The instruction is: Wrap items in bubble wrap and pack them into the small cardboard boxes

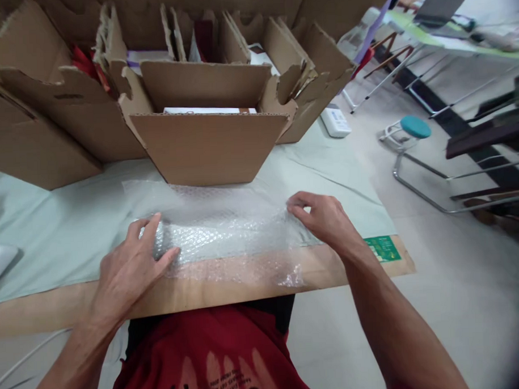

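A sheet of clear bubble wrap (226, 229) lies on the pale green cloth near the table's front edge, partly rolled around something I cannot make out. My left hand (132, 264) is curled round the roll's left end, thumb on the near side. At the roll's right end, my right hand (322, 218) pinches the wrap with bent fingers. An open cardboard box (206, 145) stands just behind the wrap, with a white item inside it.
Several more open cardboard boxes (48, 111) line the back of the table. A white device (336, 121) lies at the table's right edge. A green label (383, 248) sits on the wooden front corner. A teal stool (414, 128) and metal frames stand on the floor at right.
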Available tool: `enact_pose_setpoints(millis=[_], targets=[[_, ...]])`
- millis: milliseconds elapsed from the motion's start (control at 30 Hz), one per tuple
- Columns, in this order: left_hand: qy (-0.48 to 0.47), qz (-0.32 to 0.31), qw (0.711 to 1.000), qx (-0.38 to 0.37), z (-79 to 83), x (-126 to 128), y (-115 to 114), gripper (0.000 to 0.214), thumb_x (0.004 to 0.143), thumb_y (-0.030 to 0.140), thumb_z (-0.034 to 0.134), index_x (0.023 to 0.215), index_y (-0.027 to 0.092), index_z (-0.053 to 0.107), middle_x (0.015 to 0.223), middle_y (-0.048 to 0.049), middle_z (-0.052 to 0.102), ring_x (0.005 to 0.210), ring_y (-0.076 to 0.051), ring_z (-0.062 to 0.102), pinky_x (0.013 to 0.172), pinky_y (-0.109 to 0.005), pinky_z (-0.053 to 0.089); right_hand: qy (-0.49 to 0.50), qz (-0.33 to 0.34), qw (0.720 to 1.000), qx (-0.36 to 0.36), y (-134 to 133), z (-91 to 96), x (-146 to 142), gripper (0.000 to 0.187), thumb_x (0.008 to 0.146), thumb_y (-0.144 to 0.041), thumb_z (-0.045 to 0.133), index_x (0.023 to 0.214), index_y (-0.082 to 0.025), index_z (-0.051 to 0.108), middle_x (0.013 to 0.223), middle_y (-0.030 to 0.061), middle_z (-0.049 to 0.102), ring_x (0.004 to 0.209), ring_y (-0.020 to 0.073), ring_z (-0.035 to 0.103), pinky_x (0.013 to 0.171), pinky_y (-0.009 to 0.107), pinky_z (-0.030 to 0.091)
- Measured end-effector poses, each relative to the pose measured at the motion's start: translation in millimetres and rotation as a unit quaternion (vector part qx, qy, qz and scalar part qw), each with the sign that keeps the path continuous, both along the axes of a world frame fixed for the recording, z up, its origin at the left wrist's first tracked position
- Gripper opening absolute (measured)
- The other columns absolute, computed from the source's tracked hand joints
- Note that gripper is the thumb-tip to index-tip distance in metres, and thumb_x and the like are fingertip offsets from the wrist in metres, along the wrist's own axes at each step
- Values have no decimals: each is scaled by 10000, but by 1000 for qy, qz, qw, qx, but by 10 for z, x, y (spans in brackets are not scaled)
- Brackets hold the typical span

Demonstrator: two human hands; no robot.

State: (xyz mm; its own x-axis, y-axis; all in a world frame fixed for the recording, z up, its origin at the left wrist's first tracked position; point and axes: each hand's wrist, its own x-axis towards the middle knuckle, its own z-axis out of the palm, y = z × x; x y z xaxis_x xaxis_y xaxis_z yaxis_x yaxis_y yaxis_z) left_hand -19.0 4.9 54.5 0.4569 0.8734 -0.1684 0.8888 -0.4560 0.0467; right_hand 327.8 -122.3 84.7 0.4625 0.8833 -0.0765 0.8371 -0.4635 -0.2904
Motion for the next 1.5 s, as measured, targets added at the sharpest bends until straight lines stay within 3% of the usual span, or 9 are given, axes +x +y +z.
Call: enact_pose_setpoints(millis=[100, 233, 467, 733, 1033, 1167, 1267, 1400, 1500], targets=[[-8, 0, 1000, 1, -2, -32, -5, 671, 912, 577, 527, 1487, 234, 491, 1440, -158, 575, 953, -348, 705, 677, -419, 566, 16, -70, 993, 94, 96, -206, 105, 196, 854, -248, 602, 982, -202, 744, 971, 75, 800, 916, 263, 733, 843, 391, 515], [-41, 35, 998, 11, 30, -161, 20, 615, 891, 610, 534, 1404, 272, 552, 1349, -137, 639, 897, -352, 717, 688, -456, 570, 57, -59, 984, 157, 18, -415, 86, 272, 862, -350, 620, 1054, -187, 722, 1060, 103, 786, 895, 248, 721, 825, 402, 539], [-44, 51, 995, 78, 62, -47, 273, 655, 990, 541, 364, 1455, 92, 471, 1171, -239, 656, 1185, -481, 624, 848, -568, 560, 58, -57, 989, 123, -156, -549, 51, 433, 849, -382, 642, 1223, -166, 681, 970, 86, 770, 785, 224, 681, 788, 389, 519], [-37, 107, 993, 22, 56, -14, 256, 585, 947, 406, 427, 1481, 171, 468, 945, -135, 763, 753, -354, 722, 641, -463, 531, 33, 18, 991, 127, -4, -450, -22, 404, 880, -234, 584, 1270, -164, 665, 905, 71, 763, 852, 248, 699, 871, 409, 470], [-5, 94, 996, 5, 34, -85, 251, 547, 999, 376, 343, 1483, 150, 461, 1073, -176, 750, 899, -378, 720, 739, -494, 550, -70, 57, 991, 102, 316, -543, 19, 390, 911, -178, 583, 1297, -146, 628, 1014, 120, 773, 976, 302, 680, 885, 429, 425], [-49, 64, 988, 128, 9, -137, 192, 553, 986, 417, 426, 1414, 85, 537, 1284, -270, 628, 1157, -446, 626, 912, -576, 534, -129, 66, 975, 166, 172, -488, -38, 391, 938, -253, 589, 1316, -155, 602, 1356, 192, 657, 1134, 353, 629, 901, 477, 453], [-115, -4, 975, 192, -51, 9, 81, 521, 1000, 394, 423, 1381, 69, 566, 1515, -297, 454, 1404, -471, 451, 1077, -616, 442, -105, 137, 968, 182, 191, -379, -388, 414, 970, -247, 552, 1373, -151, 565, 1494, 196, 561, 1279, 362, 567, 975, 514, 463], [-136, -155, 970, 125, -225, 353, -38, 493, 1029, 347, 389, 1458, 143, 519, 1640, -207, 371, 1556, -364, 280, 1215, -556, 311, -52, 314, 940, 122, 409, -410, -1041, 492, 1017, -281, 516, 1481, -119, 486, 1586, 178, 481, 1443, 316, 451, 1085, 482, 449], [-96, -178, 976, 85, -376, 368, -21, 550, 1024, 395, 395, 1508, 149, 481, 1638, -194, 394, 1548, -368, 302, 1238, -567, 257, -47, 364, 928, 65, 466, -557, -1149, 601, 1030, -437, 526, 1522, -101, 450, 1610, 165, 458, 1489, 308, 407, 1162, 470, 402]])
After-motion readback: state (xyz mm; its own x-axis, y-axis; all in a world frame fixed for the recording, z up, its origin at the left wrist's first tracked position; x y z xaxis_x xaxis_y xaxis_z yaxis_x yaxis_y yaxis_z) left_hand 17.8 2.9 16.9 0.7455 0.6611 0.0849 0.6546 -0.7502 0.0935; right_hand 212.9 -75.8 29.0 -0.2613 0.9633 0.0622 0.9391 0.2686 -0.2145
